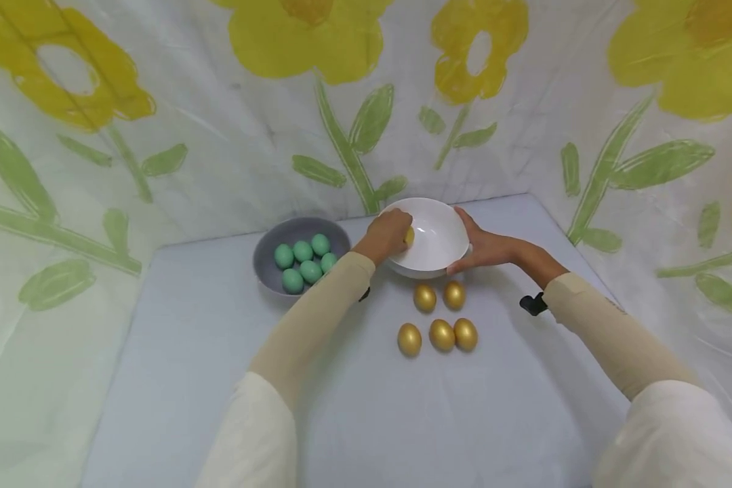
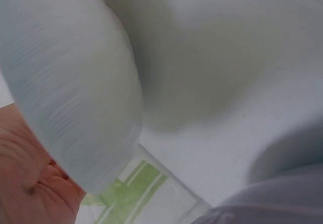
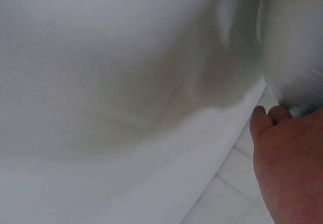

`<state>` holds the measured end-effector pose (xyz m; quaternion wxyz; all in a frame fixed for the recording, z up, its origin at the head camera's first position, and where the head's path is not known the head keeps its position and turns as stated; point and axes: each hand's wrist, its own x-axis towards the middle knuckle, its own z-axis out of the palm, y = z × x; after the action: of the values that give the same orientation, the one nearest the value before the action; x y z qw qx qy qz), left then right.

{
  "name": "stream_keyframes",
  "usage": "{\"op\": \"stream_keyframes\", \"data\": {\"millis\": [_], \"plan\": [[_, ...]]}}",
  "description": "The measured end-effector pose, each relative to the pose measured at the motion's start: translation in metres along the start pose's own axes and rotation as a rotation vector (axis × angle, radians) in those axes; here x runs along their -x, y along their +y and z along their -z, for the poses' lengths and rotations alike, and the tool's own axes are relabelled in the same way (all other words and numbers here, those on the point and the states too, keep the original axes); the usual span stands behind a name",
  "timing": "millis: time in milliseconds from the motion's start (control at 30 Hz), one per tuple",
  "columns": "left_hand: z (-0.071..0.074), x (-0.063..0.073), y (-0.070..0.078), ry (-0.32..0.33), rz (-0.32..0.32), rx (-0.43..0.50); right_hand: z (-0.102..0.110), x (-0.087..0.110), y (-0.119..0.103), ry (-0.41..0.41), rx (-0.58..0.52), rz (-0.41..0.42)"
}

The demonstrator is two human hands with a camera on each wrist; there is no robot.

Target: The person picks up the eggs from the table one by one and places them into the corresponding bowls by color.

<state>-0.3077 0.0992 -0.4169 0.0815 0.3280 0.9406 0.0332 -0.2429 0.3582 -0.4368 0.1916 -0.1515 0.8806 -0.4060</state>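
Observation:
My left hand (image 1: 388,234) reaches over the left rim of a white bowl (image 1: 433,240) with its fingers curled round a golden egg (image 1: 409,236), which is partly covered by the hand. On the bowl's right side, my right hand (image 1: 484,245) grips the wall, thumb at the near side and fingers toward the back. The left wrist view shows the outside of the bowl (image 2: 75,88) with the left hand (image 2: 35,178) beyond its rim. In the right wrist view the right hand (image 3: 292,158) has its fingertips against the bowl (image 3: 295,42).
Several golden eggs (image 1: 442,335) lie on the table (image 1: 366,420) in front of the white bowl. A grey bowl (image 1: 262,274) with several green eggs (image 1: 310,272) stands to the left, partly behind my left arm. A flower-patterned curtain (image 1: 219,135) hangs behind the table's back edge.

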Motion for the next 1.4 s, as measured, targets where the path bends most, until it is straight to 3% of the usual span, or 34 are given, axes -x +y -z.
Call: {"op": "stream_keyframes", "data": {"millis": [167,300,467,600,733,933,1167,1400], "plan": [[0.004,0.005,-0.005,0.027,-0.023,0.105,0.000,0.000,-0.002,-0.007,0.013,-0.012],[0.016,0.020,-0.004,0.070,-0.062,0.225,0.001,-0.001,-0.001,-0.009,0.023,-0.016],[0.034,0.056,0.000,0.192,-0.189,0.370,0.003,-0.004,0.002,-0.007,0.013,-0.007],[0.032,0.093,0.006,0.265,-0.300,0.502,0.005,-0.005,0.002,-0.006,-0.003,-0.006],[0.019,0.127,0.016,0.291,-0.349,0.623,0.006,-0.004,0.001,0.005,0.019,0.006],[-0.013,0.167,0.026,0.300,-0.316,0.730,0.003,-0.006,0.002,-0.014,0.043,0.009],[-0.055,0.184,0.031,0.179,-0.270,0.707,0.008,-0.001,0.000,-0.010,0.073,-0.044],[-0.077,0.196,0.031,0.108,-0.187,0.658,0.003,-0.004,0.000,-0.027,0.052,-0.039]]}}
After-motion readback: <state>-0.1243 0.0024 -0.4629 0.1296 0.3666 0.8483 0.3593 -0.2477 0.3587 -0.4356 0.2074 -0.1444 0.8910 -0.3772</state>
